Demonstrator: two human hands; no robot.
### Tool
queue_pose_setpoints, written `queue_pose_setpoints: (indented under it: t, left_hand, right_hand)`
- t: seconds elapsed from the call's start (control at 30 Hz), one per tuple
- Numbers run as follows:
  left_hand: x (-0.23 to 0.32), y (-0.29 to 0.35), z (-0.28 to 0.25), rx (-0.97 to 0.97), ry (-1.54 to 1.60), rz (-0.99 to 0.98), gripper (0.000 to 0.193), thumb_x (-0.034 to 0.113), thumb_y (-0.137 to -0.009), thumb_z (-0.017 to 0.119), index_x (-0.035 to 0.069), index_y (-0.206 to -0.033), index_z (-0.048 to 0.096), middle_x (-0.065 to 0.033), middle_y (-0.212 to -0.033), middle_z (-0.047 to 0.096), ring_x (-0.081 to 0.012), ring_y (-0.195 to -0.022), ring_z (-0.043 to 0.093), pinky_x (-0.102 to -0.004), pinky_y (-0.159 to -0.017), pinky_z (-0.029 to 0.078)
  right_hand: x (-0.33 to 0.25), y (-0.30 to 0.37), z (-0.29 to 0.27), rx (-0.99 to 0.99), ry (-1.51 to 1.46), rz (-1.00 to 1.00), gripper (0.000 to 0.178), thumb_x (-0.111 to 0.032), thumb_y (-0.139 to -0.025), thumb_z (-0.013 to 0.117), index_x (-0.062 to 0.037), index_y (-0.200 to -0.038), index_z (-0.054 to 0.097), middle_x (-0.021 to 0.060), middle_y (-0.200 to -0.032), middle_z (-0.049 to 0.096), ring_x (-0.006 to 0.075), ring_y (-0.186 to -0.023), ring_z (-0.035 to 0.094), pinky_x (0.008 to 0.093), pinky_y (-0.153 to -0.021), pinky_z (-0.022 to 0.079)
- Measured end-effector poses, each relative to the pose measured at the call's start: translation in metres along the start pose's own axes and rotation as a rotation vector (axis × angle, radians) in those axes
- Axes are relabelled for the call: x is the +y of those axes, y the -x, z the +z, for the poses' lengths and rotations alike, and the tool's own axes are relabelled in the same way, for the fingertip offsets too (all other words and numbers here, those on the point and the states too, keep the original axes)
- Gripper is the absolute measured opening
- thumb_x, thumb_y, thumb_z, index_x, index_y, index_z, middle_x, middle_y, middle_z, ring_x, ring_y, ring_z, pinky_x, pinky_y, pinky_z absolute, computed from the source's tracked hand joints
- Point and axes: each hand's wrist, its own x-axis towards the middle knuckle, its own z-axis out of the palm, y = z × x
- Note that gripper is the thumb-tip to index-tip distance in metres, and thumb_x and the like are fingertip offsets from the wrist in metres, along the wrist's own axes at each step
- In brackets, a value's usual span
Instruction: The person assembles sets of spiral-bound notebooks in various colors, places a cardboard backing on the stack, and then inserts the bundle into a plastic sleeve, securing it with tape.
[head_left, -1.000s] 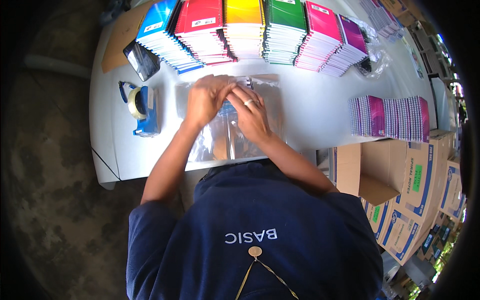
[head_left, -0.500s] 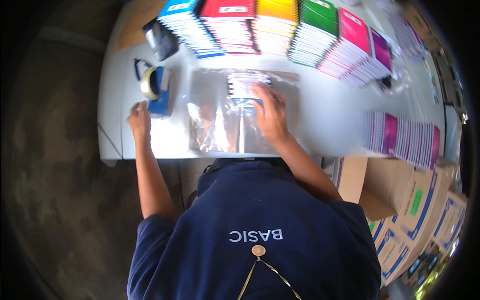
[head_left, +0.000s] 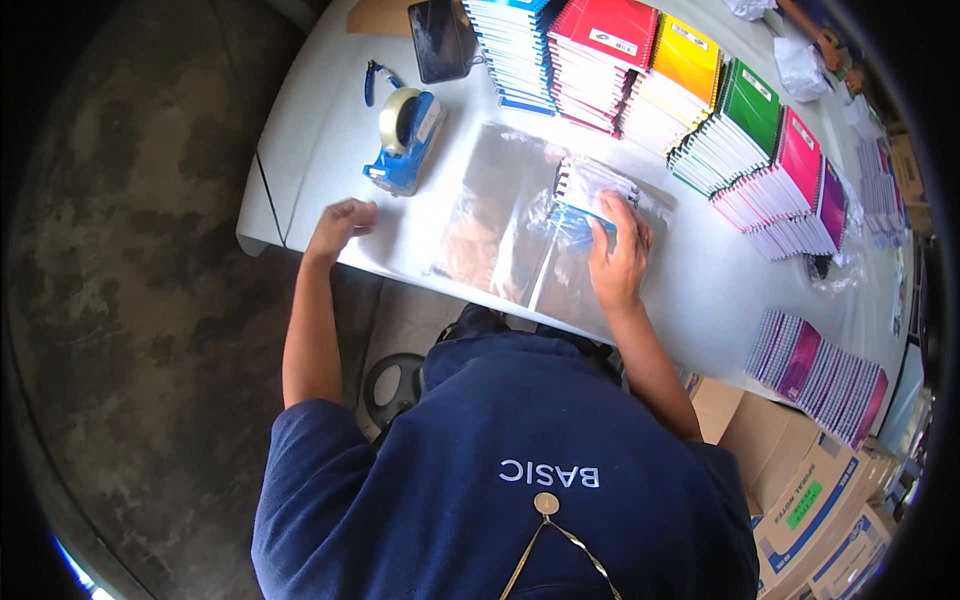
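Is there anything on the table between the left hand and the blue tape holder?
Nothing visible. The left hand rests near the table's edge, and only bare white tabletop lies between it and the blue tape holder.

Right hand hides pt of bagged notebook.

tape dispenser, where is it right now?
Head view: the blue tape dispenser stands on the white table toward its left end, left of the clear bags and beyond the left hand, which does not touch it.
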Motion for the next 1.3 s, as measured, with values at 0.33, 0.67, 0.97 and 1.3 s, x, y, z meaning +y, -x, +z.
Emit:
queue_pose_setpoints:
  t: [0.33, 0.67, 0.97, 1.3]
  left_hand:
    - [0.145, 0.112, 0.251, -0.178, 0.413, 0.009, 0.038, 0.035, -0.085, 0.068, 0.001, -0.069, 0.066, -0.0037, -0.059, 0.061, -0.0074, -0.043, 0.049, -0.0205, -0.040, 0.037]
    - [0.053, 0.067, 0.267, 0.011, -0.213, 0.165, 0.043, 0.036, -0.077, 0.076, -0.001, -0.060, 0.060, -0.0046, -0.054, 0.059, -0.0126, -0.045, 0.052, -0.0302, -0.044, 0.042]
    - [0.034, 0.074, 0.248, -0.444, 0.509, 0.279, 0.065, 0.034, -0.083, 0.069, 0.001, -0.131, 0.040, -0.0117, -0.118, 0.055, -0.0212, -0.098, 0.059, -0.0298, -0.080, 0.050]
    - [0.122, 0.040, 0.226, -0.280, -0.040, 0.890, 0.029, 0.016, -0.085, 0.066, 0.006, -0.112, 0.062, -0.0119, -0.118, 0.051, -0.0254, -0.110, 0.051, -0.0362, -0.094, 0.042]
  right_hand:
    - [0.004, 0.004, -0.004, -0.024, -0.088, 0.009, 0.048, -0.001, -0.076, 0.067, -0.0108, -0.121, 0.056, 0.0057, -0.117, 0.062, 0.0203, -0.107, 0.058, 0.0350, -0.088, 0.038]
    - [-0.014, -0.046, -0.047, -0.596, 0.131, 0.004, 0.059, -0.007, -0.072, 0.066, -0.0031, -0.128, 0.049, 0.0137, -0.139, 0.043, 0.0307, -0.125, 0.040, 0.0449, -0.099, 0.033]
    - [0.002, -0.080, -0.037, -0.362, -0.963, 0.491, 0.090, -0.010, -0.067, 0.082, -0.0034, -0.141, 0.031, 0.0102, -0.129, 0.047, 0.0199, -0.118, 0.047, 0.0348, -0.100, 0.039]
    - [0.026, -0.033, 0.003, -0.440, -0.735, 0.244, 0.066, -0.024, -0.082, 0.070, -0.0047, -0.138, 0.039, 0.0119, -0.137, 0.043, 0.0257, -0.129, 0.038, 0.0361, -0.106, 0.030]
